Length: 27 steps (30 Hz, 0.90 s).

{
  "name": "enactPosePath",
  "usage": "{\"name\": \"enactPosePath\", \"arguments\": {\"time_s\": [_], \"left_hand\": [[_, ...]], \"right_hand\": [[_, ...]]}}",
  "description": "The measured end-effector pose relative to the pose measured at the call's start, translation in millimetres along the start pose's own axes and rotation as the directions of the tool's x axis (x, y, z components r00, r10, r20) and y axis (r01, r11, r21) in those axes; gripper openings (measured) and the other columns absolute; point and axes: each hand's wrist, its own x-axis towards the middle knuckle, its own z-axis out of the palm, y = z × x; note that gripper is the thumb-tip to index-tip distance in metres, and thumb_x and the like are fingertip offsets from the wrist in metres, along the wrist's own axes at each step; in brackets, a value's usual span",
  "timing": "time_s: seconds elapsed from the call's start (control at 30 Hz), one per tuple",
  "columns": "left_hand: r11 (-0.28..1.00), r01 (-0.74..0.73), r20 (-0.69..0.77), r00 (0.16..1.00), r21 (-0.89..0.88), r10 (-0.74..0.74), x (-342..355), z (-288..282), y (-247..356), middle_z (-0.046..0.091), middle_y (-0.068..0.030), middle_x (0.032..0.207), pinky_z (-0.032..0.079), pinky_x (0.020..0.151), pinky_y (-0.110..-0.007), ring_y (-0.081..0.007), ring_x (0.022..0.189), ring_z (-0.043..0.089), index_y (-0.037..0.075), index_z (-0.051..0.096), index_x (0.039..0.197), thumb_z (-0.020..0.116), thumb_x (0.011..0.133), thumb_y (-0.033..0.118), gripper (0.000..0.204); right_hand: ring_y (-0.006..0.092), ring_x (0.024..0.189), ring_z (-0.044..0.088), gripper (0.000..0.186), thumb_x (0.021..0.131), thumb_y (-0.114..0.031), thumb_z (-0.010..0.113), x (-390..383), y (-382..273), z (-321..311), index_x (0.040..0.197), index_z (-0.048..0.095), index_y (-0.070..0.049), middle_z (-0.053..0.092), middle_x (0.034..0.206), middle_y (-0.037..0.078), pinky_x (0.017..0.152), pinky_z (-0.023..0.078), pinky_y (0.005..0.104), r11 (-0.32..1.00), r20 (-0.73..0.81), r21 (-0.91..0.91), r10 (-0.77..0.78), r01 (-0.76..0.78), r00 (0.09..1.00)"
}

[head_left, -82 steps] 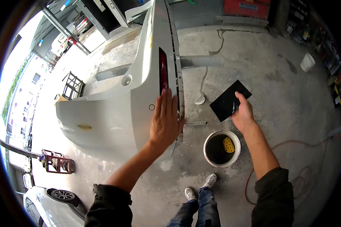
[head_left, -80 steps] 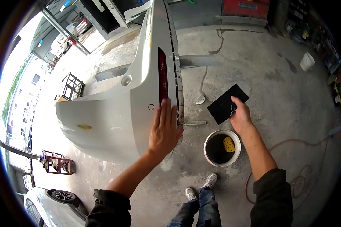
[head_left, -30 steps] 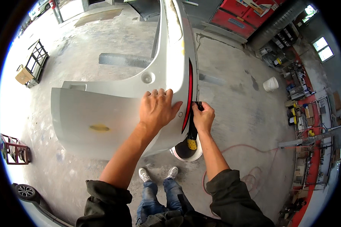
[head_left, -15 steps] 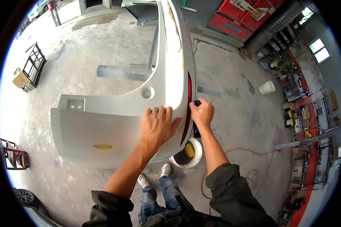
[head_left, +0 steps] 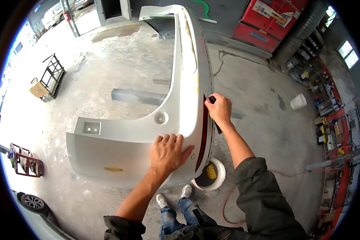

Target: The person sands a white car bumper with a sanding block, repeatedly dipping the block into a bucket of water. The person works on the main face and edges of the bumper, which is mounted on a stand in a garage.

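Note:
A pale grey car bumper (head_left: pixel 120 154), curved at its corner, lies in front of me at about waist height. My left hand (head_left: pixel 169 154) rests palm down on its corner, fingers spread a little over the inner edge, holding nothing. A long red reflector (head_left: pixel 204 136) is set into the bumper's right side. By the reflector's far end, my right hand (head_left: pixel 220 109) pinches a small black object (head_left: pixel 213 99) against the bumper's side. Most of that object is hidden by the fingers. Yellowish patches (head_left: pixel 113 169) mark the bumper's surface.
A white bucket (head_left: pixel 219 185) with dark contents and a yellow sponge (head_left: pixel 211 172) stands below the bumper's corner. A red hose (head_left: pixel 227 208) lies on the floor at my right. Farther off are another white bucket (head_left: pixel 298 102), red cabinets (head_left: pixel 254 38) and a black trolley (head_left: pixel 53 74).
My right hand has slid forward along the reflector toward its far end with the black object. The left hand stays on the bumper's corner. The whole view has shifted slightly.

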Motion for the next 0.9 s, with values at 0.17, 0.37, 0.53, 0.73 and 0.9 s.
{"name": "enactPosePath", "arguments": {"time_s": [0.17,0.37,0.53,0.73,0.9], "left_hand": [[1.0,-0.014,-0.006,1.0,0.003,0.014,2,-3,-2,0.063,-0.0093,0.074,0.049,0.071,-0.039,-0.0268,0.072,0.065,0.006,0.06,0.08,0.074,0.082,0.044,0.041],[0.999,0.022,0.0,1.0,0.03,-0.022,-1,-4,-2,0.062,-0.0087,0.073,0.049,0.07,-0.039,-0.0263,0.073,0.064,0.007,0.06,0.081,0.075,0.082,0.044,0.04],[1.0,0.002,-0.023,1.0,-0.001,-0.002,2,-3,2,0.062,-0.009,0.072,0.047,0.068,-0.038,-0.0259,0.071,0.063,0.007,0.059,0.08,0.071,0.084,0.043,0.039],[1.0,0.028,0.006,1.0,-0.012,-0.028,0,-2,-1,0.062,-0.0081,0.073,0.047,0.069,-0.037,-0.0249,0.072,0.063,0.007,0.061,0.082,0.072,0.084,0.042,0.037],[0.998,0.036,0.018,0.999,-0.042,-0.035,1,-3,1,0.063,-0.0107,0.075,0.049,0.07,-0.038,-0.0272,0.074,0.064,0.005,0.062,0.084,0.072,0.084,0.042,0.038]], "right_hand": [[0.0339,0.075,0.067,0.013,0.079,-0.016,0.071,28,-6,-5,0.081,0.067,-0.003,0.07,0.081,0.013,0.066,0.053,0.0435,0.973,0.062,-0.028,-0.228,0.23,0.972],[0.0325,0.074,0.068,0.021,0.074,-0.021,0.074,35,-14,-13,0.086,0.07,-0.004,0.07,0.077,0.013,0.066,0.054,0.0438,0.98,0.237,-0.144,-0.102,0.139,0.966],[0.034,0.071,0.068,0.02,0.074,-0.022,0.073,49,-8,-26,0.086,0.073,-0.006,0.071,0.076,0.014,0.067,0.054,0.0427,0.971,0.351,-0.097,-0.173,0.22,0.92],[0.0346,0.071,0.068,0.021,0.072,-0.026,0.074,34,-15,-12,0.08,0.072,-0.007,0.071,0.075,0.015,0.065,0.054,0.0437,0.988,0.245,-0.154,0.06,-0.023,0.968],[0.0349,0.073,0.069,0.025,0.069,-0.028,0.075,19,-9,-17,0.078,0.071,-0.005,0.071,0.074,0.015,0.066,0.054,0.0435,0.958,0.286,-0.167,0.273,-0.233,0.919]]}}
